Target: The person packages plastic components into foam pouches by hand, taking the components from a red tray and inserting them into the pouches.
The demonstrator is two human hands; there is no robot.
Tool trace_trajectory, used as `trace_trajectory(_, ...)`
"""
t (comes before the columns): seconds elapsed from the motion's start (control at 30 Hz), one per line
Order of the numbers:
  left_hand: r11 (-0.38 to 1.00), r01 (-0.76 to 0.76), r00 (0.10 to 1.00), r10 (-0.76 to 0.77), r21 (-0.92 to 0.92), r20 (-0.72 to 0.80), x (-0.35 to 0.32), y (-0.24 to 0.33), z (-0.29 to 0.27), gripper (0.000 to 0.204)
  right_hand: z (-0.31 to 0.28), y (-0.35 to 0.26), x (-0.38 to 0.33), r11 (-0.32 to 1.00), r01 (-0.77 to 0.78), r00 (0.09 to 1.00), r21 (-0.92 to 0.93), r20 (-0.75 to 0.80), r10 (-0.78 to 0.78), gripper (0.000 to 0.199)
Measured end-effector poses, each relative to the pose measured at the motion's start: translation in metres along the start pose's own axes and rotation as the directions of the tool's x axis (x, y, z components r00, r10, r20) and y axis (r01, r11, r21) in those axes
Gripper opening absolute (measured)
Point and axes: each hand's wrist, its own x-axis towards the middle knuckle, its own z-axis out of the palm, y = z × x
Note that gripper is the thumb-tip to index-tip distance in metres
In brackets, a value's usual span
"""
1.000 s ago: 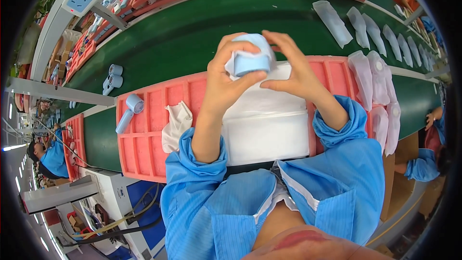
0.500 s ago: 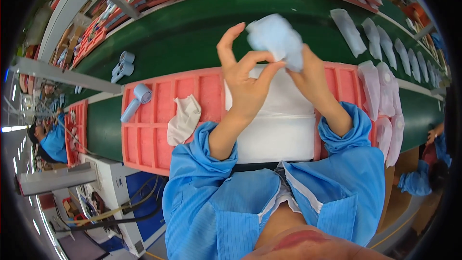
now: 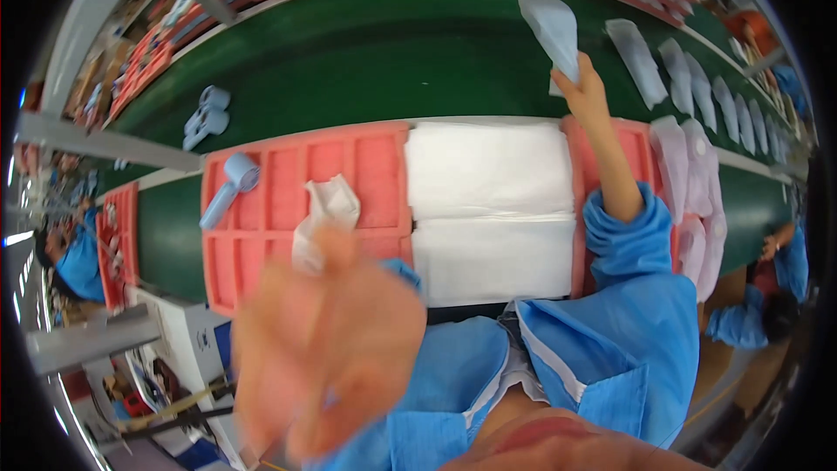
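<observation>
My right hand [image 3: 586, 87] is closed on the lower end of a bagged pale-blue item [image 3: 551, 24], held tilted over the green belt. A translucent white bag hides its exact shape. My left hand [image 3: 336, 344] is close to the camera and smeared by motion, so its fingers cannot be read. Beyond it, a crumpled white cloth-like piece [image 3: 334, 201] lies on the pink compartmented tray [image 3: 380, 176]. That tray also bears a light-blue device [image 3: 234, 185] with a round head and a handle. Two stacks of flat white bags [image 3: 488, 170] lie in front of me.
The green conveyor belt [image 3: 375, 52] runs across beyond the trays. Several bagged items [image 3: 636, 65] stand in a row on it at right; more bagged items [image 3: 689, 166] are piled at the right tray's edge. Light-blue devices [image 3: 207, 115] lie at left, near a grey post [image 3: 105, 138].
My hands have parted. The right one has carried the bagged item away to the far right over the belt; the left has come back low and near the camera.
</observation>
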Motion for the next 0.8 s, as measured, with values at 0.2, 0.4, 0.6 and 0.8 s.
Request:
trace_trajectory(0.2,0.901,-0.262,0.964,0.257,-0.346,-0.059,0.024,0.013,0.01,0.037,0.018,0.082,0.03,0.889,0.034,0.986,-0.456,-0.132,-0.105,0.057)
trace_trajectory(0.4,0.91,-0.259,0.965,0.261,-0.323,-0.037,0.029,0.011,-0.007,0.039,0.011,0.068,0.024,0.845,-0.097,0.988,-0.525,-0.153,0.019,0.06)
trace_trajectory(0.6,0.932,-0.215,0.976,0.211,-0.293,-0.044,0.027,0.015,-0.008,0.036,0.01,0.065,0.023,0.85,-0.057,0.987,-0.524,-0.159,-0.032,0.066)
trace_trajectory(0.8,0.942,-0.167,0.986,0.153,-0.291,-0.071,0.025,0.015,-0.012,0.042,0.015,0.069,0.024,0.822,0.038,0.965,-0.569,-0.194,-0.179,0.068)
